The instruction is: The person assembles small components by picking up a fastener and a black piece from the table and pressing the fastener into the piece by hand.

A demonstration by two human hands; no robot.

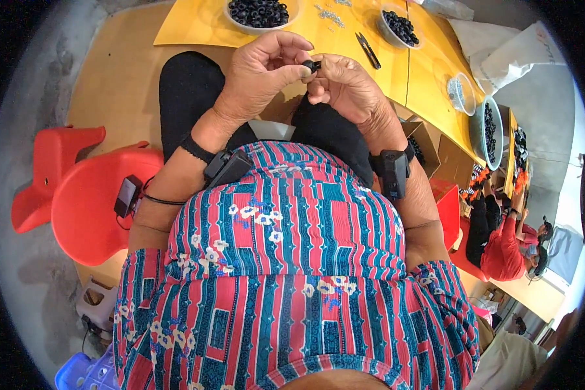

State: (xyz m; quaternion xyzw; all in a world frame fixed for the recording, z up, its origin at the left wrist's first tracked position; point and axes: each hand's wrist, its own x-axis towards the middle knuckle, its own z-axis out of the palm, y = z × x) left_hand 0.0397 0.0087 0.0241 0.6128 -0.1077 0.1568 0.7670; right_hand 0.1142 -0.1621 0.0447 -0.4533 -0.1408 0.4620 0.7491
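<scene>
Head view: left hand (259, 73) and right hand (348, 86), fingers of both clamped on a small black part (314, 66); bowl (261, 30) of black rings (260, 12) on the table (198, 26)

Counted: two bare hands (257, 70) (350, 90), one held black part (313, 66), two black wrist devices (227, 168) (393, 173). Three bowls (266, 30) (394, 37) (478, 140) of black pieces (257, 12) are tallied, plus one clear tub (469, 105) and one slim dark hand tool (370, 54). Bowl contents too crowded to be counted singly.

Red chair (94, 208) stood at left, pale stool (95, 303) below it, blue plastic piece (88, 374) lower still; co-worker in red (504, 252) was far right
</scene>
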